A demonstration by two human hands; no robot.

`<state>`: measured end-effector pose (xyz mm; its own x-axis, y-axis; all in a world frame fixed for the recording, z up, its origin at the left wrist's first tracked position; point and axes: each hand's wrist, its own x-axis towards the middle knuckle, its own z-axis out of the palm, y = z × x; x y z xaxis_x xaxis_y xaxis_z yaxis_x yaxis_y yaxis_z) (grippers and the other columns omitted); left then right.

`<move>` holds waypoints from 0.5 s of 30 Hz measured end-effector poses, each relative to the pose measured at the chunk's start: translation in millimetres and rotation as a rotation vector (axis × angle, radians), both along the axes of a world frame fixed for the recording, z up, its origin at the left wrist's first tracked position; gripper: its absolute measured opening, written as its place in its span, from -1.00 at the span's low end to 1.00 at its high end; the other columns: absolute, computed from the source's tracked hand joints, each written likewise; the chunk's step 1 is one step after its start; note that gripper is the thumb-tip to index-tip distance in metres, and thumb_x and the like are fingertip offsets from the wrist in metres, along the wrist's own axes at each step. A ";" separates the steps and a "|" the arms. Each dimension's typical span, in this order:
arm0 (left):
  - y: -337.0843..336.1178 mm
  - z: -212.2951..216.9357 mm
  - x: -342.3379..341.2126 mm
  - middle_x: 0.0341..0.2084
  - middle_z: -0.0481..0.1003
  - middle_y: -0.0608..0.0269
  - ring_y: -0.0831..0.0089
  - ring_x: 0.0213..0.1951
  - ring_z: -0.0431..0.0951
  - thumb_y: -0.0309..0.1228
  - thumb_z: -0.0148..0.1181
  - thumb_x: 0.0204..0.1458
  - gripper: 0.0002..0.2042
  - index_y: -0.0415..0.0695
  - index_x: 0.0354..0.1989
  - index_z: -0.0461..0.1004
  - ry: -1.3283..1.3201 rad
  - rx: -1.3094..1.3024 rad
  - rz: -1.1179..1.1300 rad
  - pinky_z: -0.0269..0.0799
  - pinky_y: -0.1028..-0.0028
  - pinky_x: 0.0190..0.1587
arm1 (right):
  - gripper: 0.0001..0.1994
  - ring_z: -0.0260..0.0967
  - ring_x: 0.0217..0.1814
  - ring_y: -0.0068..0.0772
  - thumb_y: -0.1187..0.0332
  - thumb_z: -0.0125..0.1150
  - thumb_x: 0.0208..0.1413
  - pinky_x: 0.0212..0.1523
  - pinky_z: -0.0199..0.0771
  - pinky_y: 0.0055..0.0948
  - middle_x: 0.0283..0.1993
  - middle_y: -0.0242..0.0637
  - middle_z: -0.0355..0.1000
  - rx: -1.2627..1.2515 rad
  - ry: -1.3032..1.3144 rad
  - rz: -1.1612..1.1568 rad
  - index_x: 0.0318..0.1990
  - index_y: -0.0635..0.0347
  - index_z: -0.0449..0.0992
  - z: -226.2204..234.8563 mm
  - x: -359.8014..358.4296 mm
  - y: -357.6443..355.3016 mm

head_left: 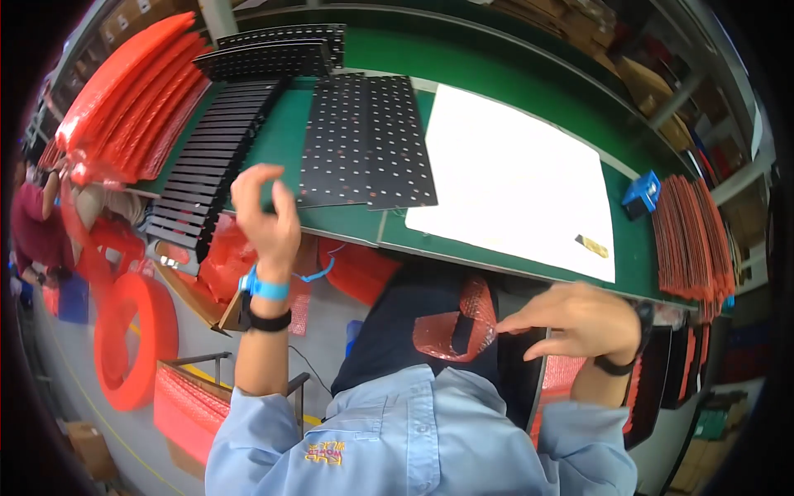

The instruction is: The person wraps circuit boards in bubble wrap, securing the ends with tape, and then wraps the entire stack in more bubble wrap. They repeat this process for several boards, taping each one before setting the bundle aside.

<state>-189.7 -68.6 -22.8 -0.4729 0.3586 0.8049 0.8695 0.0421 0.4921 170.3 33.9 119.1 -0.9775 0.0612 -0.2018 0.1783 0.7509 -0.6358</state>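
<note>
In the head view, the left hand (274, 231), thumb and forefinger parted, holds nothing near 2 black dotted panels (335, 149). The right hand (583, 318), half open and gripping nothing, points at red bubble wrap (432, 336), apparently lap-supported; contact unclear.

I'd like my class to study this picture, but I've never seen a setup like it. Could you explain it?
There is no machine: a person works bare-handed. The only picture comes from a fisheye camera on their head, looking down, so straight edges bend. On the green bench lie black panels with light spots and a large white sheet. The left hand is raised, fingers curved, holding nothing visible. The right hand is beside red bubble wrap over the lap; whether they touch is unclear.
</note>
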 end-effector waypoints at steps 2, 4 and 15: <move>-13.0 3.3 38.6 -0.38 0.48 0.20 0.18 -0.25 0.45 -0.57 0.11 -0.13 -0.86 -0.19 -0.34 0.48 -0.036 0.149 -0.355 0.31 0.29 -0.22 | -0.56 0.51 -0.09 -0.08 0.32 0.38 -0.06 -0.08 0.51 -0.23 -0.13 -0.20 0.57 -0.028 -0.100 -0.248 0.06 0.04 0.53 -51.8 51.3 -16.2; -31.3 5.8 84.3 -0.44 0.48 0.19 0.20 -0.32 0.47 -0.62 0.08 -0.15 -0.88 -0.23 -0.39 0.47 -0.022 0.001 -0.658 0.32 0.32 -0.29 | -0.53 0.49 -0.07 -0.05 0.36 0.39 -0.09 -0.05 0.49 -0.20 -0.08 -0.19 0.53 0.128 -0.210 -0.343 0.07 0.01 0.53 -108.4 79.9 -43.3; -3.3 -68.7 187.5 -0.15 0.53 0.07 0.16 -0.07 0.55 -0.58 0.24 -0.13 -0.56 -0.21 0.03 0.47 -0.545 -0.726 -1.141 0.42 0.32 0.04 | -0.68 0.49 -0.15 -0.14 0.53 0.27 -0.02 -0.12 0.50 -0.32 -0.04 -0.14 0.46 0.029 0.386 -0.858 -0.06 0.13 0.51 -178.7 93.1 -108.2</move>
<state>-2.2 -71.8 -91.5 0.1604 0.9815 0.1046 0.3159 -0.1514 0.9366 263.5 -74.3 -59.6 -0.5954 0.7912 0.1395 0.4590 0.4775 -0.7492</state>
